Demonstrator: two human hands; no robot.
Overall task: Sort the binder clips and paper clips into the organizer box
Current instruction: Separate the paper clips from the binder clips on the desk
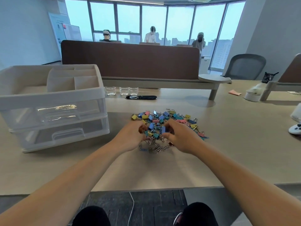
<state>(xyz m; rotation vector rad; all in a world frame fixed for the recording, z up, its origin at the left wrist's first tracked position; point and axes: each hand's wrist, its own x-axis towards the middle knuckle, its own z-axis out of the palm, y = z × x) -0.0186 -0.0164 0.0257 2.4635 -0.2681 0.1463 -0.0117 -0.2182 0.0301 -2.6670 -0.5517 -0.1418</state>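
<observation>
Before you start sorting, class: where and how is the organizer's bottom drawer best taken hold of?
Grip the arched pull at the middle of the bottom drawer's clear front, coming from the near side. It looks like the only raised part on that flat face, so fingers can likely hook it.

Binder clips (pixel 169 118) (blue, yellow, pink, teal) lie heaped at frame centre, one blue clip (pixel 164 130) pinched by the right hand (pixel 180 139). Silvery paper clips (pixel 156 148) tangle at the heap's lower edge. The white organizer box (pixel 53 98) — open top compartments, two clear drawers — stands at left.
</observation>
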